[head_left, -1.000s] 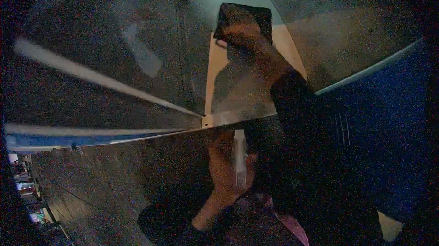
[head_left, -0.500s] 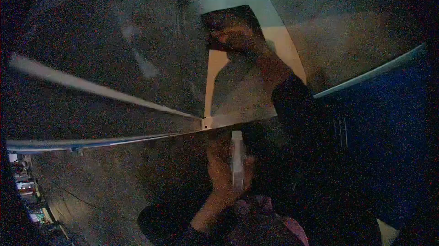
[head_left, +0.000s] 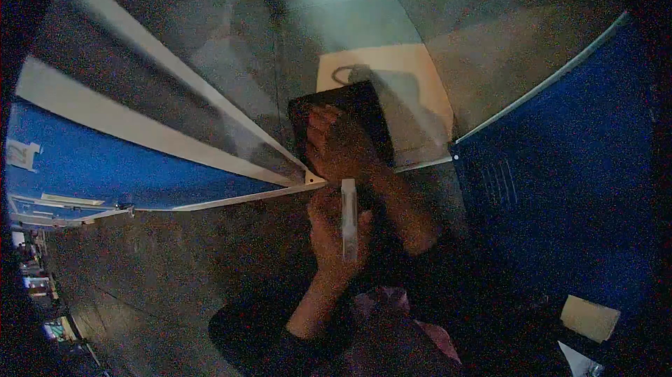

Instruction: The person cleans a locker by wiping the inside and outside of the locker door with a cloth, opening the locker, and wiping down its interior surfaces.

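My left hand (head_left: 330,233) is wrapped round a narrow, pale, partly see-through object (head_left: 349,219), seen edge-on with its long side upright in view; its kind is unclear. Just beyond it, my right hand (head_left: 339,142) grips a flat, black, roughly square thing (head_left: 372,107), perhaps a cloth or pouch. The fingers lie bent over its near side. Both hands are at the opening of a locker-like compartment, whose far surface (head_left: 427,93) is brightly lit and carries a dark shadow with a loop shape.
Blue doors stand open on the left (head_left: 147,167) and right (head_left: 560,188), with pale metal edges. A pale block (head_left: 590,318) shows at lower right. Dark floor (head_left: 175,272) lies below, and small bright items line the far left edge. The scene is dim and grainy.
My right hand has drawn the black thing back toward me, from deep in the compartment to its front edge. The left hand has shifted slightly up. More of the blue doors shows.
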A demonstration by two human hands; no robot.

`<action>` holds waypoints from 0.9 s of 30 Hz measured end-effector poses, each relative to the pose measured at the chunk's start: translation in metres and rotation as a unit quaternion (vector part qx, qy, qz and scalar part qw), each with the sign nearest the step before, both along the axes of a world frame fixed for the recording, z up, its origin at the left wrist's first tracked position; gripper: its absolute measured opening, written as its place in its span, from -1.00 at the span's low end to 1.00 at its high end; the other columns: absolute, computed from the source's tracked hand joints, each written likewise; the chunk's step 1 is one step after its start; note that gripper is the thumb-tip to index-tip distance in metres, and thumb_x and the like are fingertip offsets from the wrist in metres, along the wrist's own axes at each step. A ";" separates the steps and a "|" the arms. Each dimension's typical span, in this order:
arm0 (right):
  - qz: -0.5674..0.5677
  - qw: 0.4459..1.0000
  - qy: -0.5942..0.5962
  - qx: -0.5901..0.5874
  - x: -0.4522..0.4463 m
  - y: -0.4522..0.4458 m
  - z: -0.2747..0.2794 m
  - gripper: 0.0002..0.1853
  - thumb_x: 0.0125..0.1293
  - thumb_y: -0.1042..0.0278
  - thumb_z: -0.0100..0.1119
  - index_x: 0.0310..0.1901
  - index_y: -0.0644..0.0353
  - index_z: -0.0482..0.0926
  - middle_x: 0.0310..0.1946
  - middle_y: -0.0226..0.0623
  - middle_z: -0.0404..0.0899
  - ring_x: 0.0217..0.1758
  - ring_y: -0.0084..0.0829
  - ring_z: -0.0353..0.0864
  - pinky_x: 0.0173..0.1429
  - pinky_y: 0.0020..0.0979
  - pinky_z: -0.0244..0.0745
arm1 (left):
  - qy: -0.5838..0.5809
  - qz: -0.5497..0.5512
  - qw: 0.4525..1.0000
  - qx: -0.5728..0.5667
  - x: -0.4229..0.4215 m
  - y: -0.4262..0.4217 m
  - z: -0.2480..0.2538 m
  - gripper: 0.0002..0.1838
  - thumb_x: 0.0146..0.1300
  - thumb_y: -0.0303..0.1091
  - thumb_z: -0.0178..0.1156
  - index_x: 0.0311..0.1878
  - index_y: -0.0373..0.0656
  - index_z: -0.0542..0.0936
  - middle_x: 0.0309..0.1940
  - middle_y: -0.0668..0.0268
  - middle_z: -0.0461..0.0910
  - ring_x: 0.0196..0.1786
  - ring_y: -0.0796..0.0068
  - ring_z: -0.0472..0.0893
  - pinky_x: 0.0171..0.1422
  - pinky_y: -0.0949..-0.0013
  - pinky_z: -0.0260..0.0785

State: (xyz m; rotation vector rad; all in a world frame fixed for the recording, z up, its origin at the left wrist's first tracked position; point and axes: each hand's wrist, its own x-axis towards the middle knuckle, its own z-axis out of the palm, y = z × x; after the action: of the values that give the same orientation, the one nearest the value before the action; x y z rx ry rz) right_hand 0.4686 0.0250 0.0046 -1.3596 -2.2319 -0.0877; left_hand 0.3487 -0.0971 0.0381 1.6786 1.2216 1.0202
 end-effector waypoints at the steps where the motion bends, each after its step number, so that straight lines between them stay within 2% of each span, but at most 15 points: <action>1: -0.007 1.000 0.004 0.018 -0.001 -0.001 0.003 -0.72 0.08 0.25 0.09 -0.34 0.35 0.54 -0.14 0.05 0.47 0.15 -0.02 0.33 0.31 -0.08 0.15 | 0.012 0.003 1.000 0.006 0.000 -0.001 -0.002 -0.34 0.13 -0.22 0.23 0.18 -0.32 0.16 -0.05 0.00 0.41 -0.02 0.16 0.48 0.05 0.22 0.34; 4: -0.022 0.998 -0.013 0.049 0.000 0.005 0.007 -0.72 0.07 0.24 0.09 -0.35 0.34 0.54 -0.18 0.04 0.48 0.11 -0.03 0.36 0.26 -0.08 0.21 | 0.008 -0.013 0.998 0.066 0.003 0.002 -0.004 -0.35 0.11 -0.24 0.25 0.17 -0.31 0.18 -0.04 0.02 0.41 -0.01 0.18 0.48 0.07 0.24 0.33; 7: -0.066 0.996 -0.025 0.054 0.006 0.035 0.006 -0.69 0.08 0.21 0.10 -0.30 0.33 0.53 -0.15 0.03 0.47 0.11 -0.04 0.37 0.24 -0.09 0.22 | 0.011 0.012 1.000 0.007 0.008 -0.006 -0.010 -0.39 0.11 -0.31 0.24 0.16 -0.30 0.20 -0.07 0.05 0.40 -0.01 0.21 0.47 0.07 0.25 0.34; 10: -0.118 0.992 -0.013 0.033 0.014 0.072 0.002 -0.66 0.09 0.17 0.11 -0.25 0.32 0.52 -0.12 0.02 0.46 0.10 -0.05 0.37 0.23 -0.09 0.24 | -0.007 0.002 0.999 0.041 0.005 -0.008 -0.009 -0.39 0.09 -0.37 0.25 0.16 -0.28 0.20 -0.05 0.08 0.39 -0.01 0.26 0.46 0.05 0.28 0.36; 14: -0.169 0.985 0.032 -0.029 0.027 0.115 0.006 -0.62 0.09 0.13 0.12 -0.18 0.30 0.51 -0.09 0.01 0.45 0.10 -0.06 0.38 0.20 -0.10 0.26 | -0.072 0.006 0.995 -0.071 0.004 -0.019 -0.027 -0.37 0.06 -0.39 0.28 0.15 -0.27 0.19 -0.05 0.10 0.40 -0.05 0.31 0.47 0.00 0.33 0.38; 16: -0.187 0.978 0.074 -0.054 0.030 0.123 0.019 -0.59 0.10 0.11 0.13 -0.15 0.29 0.50 -0.07 0.00 0.45 0.10 -0.06 0.39 0.19 -0.10 0.27 | -0.085 0.015 0.988 -0.132 0.000 -0.034 -0.061 -0.35 0.03 -0.39 0.31 0.15 -0.26 0.18 -0.05 0.12 0.40 -0.09 0.32 0.49 -0.03 0.34 0.40; 18: -0.196 0.973 0.102 -0.067 0.028 0.133 0.037 -0.57 0.10 0.09 0.14 -0.12 0.29 0.50 -0.05 -0.01 0.44 0.09 -0.07 0.39 0.18 -0.10 0.28 | -0.022 -0.110 0.974 -0.195 -0.015 -0.008 -0.018 -0.33 -0.01 -0.37 0.35 0.13 -0.25 0.22 -0.09 0.15 0.43 -0.10 0.33 0.49 -0.04 0.34 0.40; 20: -0.198 0.969 0.127 -0.073 0.027 0.146 0.049 -0.54 0.10 0.07 0.14 -0.09 0.28 0.49 -0.04 -0.02 0.44 0.09 -0.08 0.39 0.17 -0.10 0.29 | -0.044 -0.112 0.973 -0.197 -0.018 -0.004 -0.013 -0.32 -0.06 -0.33 0.39 0.11 -0.25 0.26 -0.12 0.17 0.46 -0.09 0.34 0.49 -0.04 0.34 0.40; 21: -0.199 0.968 0.137 -0.073 0.027 0.151 0.052 -0.53 0.11 0.06 0.15 -0.07 0.27 0.49 -0.03 -0.02 0.43 0.09 -0.08 0.40 0.16 -0.11 0.29 | -0.099 -0.056 0.980 -0.165 -0.009 -0.022 -0.030 -0.32 -0.08 -0.31 0.41 0.10 -0.24 0.29 -0.13 0.19 0.47 -0.07 0.35 0.49 -0.03 0.34 0.40; 23: -0.204 0.965 0.147 -0.075 0.027 0.157 0.057 -0.51 0.11 0.04 0.15 -0.04 0.27 0.48 -0.01 -0.03 0.43 0.09 -0.09 0.40 0.15 -0.11 0.30 | -0.129 -0.009 0.982 -0.139 -0.009 -0.034 -0.044 -0.31 -0.11 -0.27 0.44 0.08 -0.25 0.32 -0.14 0.20 0.49 -0.05 0.36 0.49 -0.01 0.34 0.39; 27: -0.222 0.968 0.096 -0.063 0.033 0.202 0.037 -0.46 0.09 0.01 0.19 0.01 0.24 0.47 0.00 -0.05 0.42 0.08 -0.09 0.41 0.12 -0.12 0.33 | -0.032 -0.041 0.984 -0.168 -0.016 -0.027 -0.046 -0.30 -0.13 -0.23 0.46 0.06 -0.25 0.35 -0.15 0.20 0.50 -0.01 0.37 0.48 0.03 0.34 0.37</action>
State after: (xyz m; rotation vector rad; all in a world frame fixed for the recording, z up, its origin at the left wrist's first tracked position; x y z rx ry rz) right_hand 0.5015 0.2270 0.0419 -1.8347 -1.7667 0.0284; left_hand 0.3331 -0.1244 -0.0074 1.4097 1.1976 0.7622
